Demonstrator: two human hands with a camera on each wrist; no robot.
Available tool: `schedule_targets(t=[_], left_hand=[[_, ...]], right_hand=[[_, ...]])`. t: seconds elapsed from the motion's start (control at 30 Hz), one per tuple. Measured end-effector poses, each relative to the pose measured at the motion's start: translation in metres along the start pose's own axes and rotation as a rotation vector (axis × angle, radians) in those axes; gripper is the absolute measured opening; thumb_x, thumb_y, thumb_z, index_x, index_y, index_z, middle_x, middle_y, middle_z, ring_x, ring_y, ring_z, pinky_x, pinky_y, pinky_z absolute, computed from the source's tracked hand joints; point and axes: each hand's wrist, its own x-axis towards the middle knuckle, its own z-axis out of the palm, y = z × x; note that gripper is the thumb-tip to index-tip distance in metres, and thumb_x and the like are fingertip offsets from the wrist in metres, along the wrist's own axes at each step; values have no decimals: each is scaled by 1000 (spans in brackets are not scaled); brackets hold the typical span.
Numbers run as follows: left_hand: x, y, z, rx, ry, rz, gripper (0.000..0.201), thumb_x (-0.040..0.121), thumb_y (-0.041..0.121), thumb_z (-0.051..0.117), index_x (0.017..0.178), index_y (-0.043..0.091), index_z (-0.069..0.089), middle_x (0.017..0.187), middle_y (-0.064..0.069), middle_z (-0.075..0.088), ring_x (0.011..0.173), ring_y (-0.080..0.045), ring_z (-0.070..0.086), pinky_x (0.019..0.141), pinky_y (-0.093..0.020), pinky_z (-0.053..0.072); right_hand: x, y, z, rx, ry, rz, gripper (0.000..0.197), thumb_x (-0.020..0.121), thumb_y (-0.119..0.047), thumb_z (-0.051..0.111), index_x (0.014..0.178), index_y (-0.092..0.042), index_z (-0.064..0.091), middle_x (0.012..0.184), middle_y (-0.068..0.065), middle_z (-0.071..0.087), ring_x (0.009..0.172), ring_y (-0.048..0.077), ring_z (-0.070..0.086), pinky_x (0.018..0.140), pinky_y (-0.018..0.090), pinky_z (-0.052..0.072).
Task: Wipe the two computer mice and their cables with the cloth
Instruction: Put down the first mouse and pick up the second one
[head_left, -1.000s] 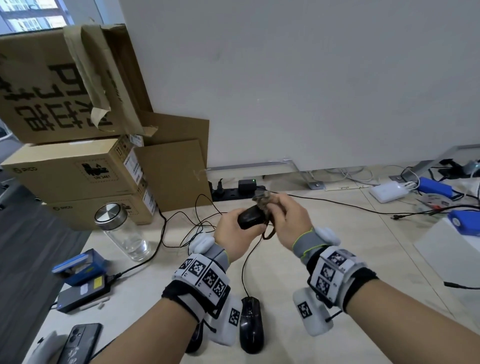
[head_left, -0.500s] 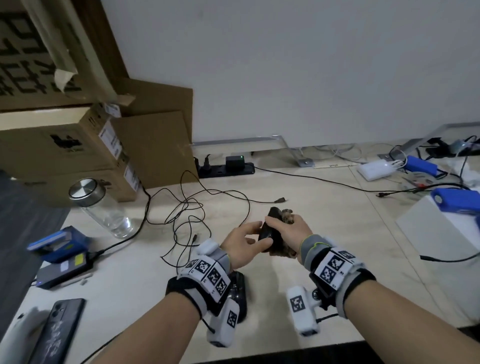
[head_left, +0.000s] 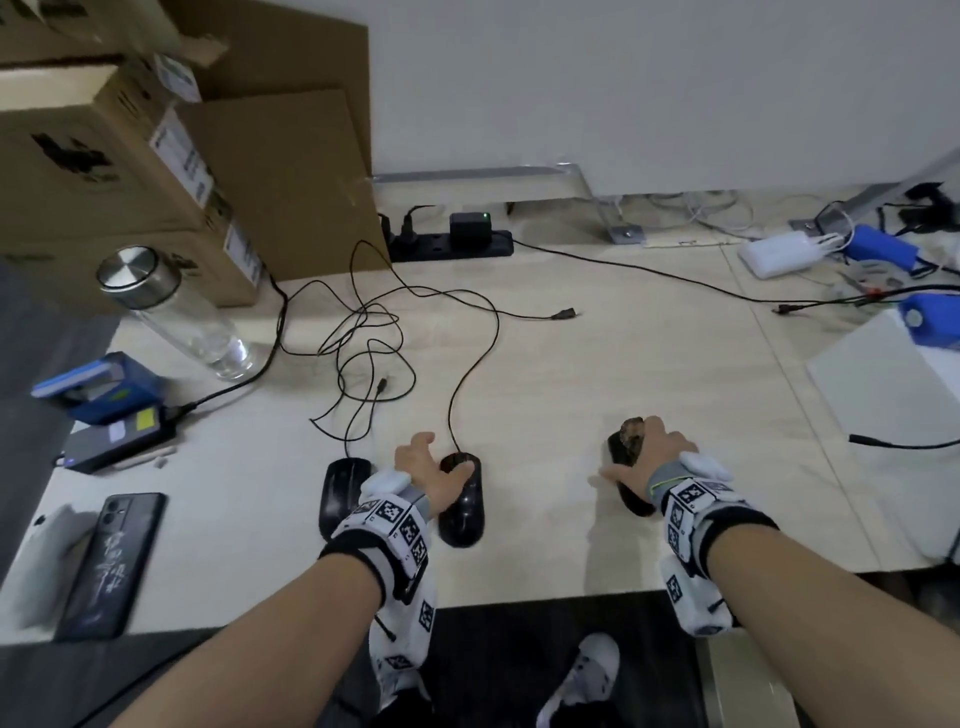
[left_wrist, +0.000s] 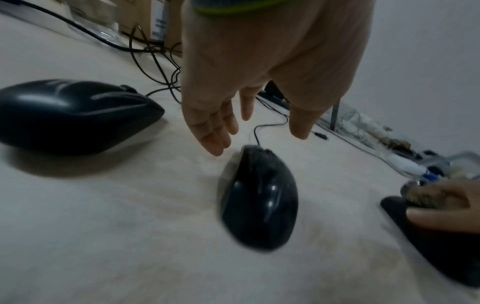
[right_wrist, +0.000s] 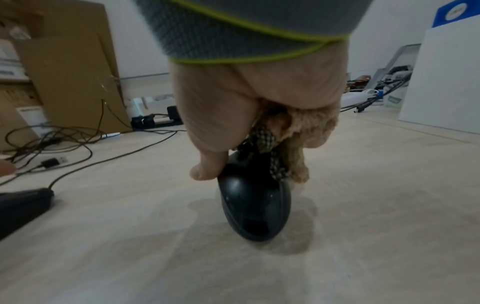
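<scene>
Just beyond the left hand, loose black cables tangle across the pale table, with a glass bottle and cardboard boxes farther off. Its grip is apart, fingers spread over a glossy rounded mouse; another mouse lies just left. The right hand clamps a fuzzy brown cloth against a third mouse beneath it.

Three mice lie on the pale beige table: the left mouse, middle mouse and right mouse are all glossy black, with thin black cables. The cloth is fuzzy tan with a black-and-cream check strip. Wristbands are white with black square markers; the boxes are brown, the phone black.
</scene>
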Motion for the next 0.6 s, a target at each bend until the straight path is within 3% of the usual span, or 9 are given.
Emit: schedule_targets(t=[0.07,0.17,0.27,0.33,0.43,0.53,0.6], left_hand=[[-3,-5,12,122,-25,-28,94,71,61,70,144,18,29,140,-12,39,120,-31,50,99,-45,45],[-12,-4,23,253,-5,-67,108,57,76,66,139,16,27,134,-8,38,117,-31,51,89,-43,46],[-19,-3,34,345,29,-112,99,60,69,69,130,11,30,127,-9,44,112,-29,52,81,-38,44],[-20,-3,34,333,-15,-156,87,63,61,70,123,10,33,120,-9,51,104,-28,56,79,-35,47],[-14,2,22,189,-111,-197,79,56,63,69,111,12,41,104,-7,60,86,-26,62,74,-37,53],[-16,23,4,-237,-131,-49,53,63,44,81,102,14,61,97,-6,67,85,-22,64,81,-36,56],[-22,44,-10,-476,-174,59,48,67,31,85,107,17,61,99,-6,67,88,-22,65,79,-39,58]], right_hand=[[3,2,-3,5,3,15,76,67,-68,67,115,-17,39,106,12,56,93,33,57,75,39,51],[6,0,-19,88,78,7,57,81,-53,62,118,-17,39,111,15,54,100,36,55,82,45,51],[1,-16,-29,177,153,-64,49,87,-41,58,124,-16,38,116,17,54,100,39,55,82,44,49],[-7,-28,-31,307,131,-112,46,90,-36,56,127,-16,38,113,16,58,92,36,56,76,40,47],[-18,-47,-28,581,39,-152,37,92,-29,51,125,-21,37,98,11,61,75,31,58,65,37,48],[-25,-66,-30,917,-20,-158,23,90,-22,49,111,-24,40,92,9,63,75,31,63,57,37,51],[-28,-76,-36,1096,-34,-140,17,89,-20,48,105,-22,46,98,12,63,76,30,63,54,34,45]])
